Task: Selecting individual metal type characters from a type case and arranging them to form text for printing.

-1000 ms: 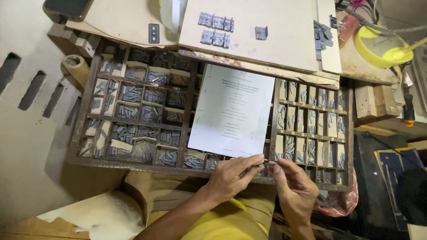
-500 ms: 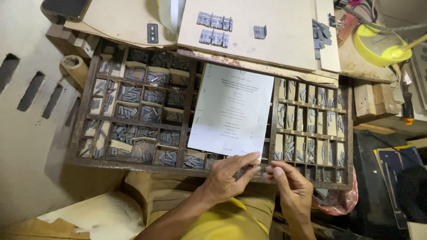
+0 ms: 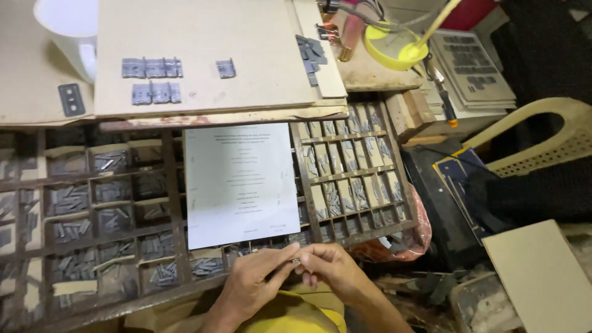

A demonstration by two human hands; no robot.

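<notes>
My left hand (image 3: pixel 254 280) and my right hand (image 3: pixel 336 268) meet at the near edge of a wooden type case (image 3: pixel 166 209). Together their fingertips pinch a small piece of metal type (image 3: pixel 296 261). The case has many small compartments filled with grey metal type (image 3: pixel 71 200). A white printed sheet (image 3: pixel 240 182) lies flat across the middle of the case, just beyond my hands. Yellow clothing shows below my wrists.
A brown board (image 3: pixel 203 49) beyond the case carries short rows of set type (image 3: pixel 151 68). A yellow bowl (image 3: pixel 394 43) with a stick stands at the back right. A cream plastic chair (image 3: pixel 542 135), a dark book (image 3: pixel 459 179) and a pale board (image 3: pixel 542 271) are on the right.
The view has shifted right, so the case now sits further left. My hands have drawn closer together, fingertips now touching around the small type piece.
</notes>
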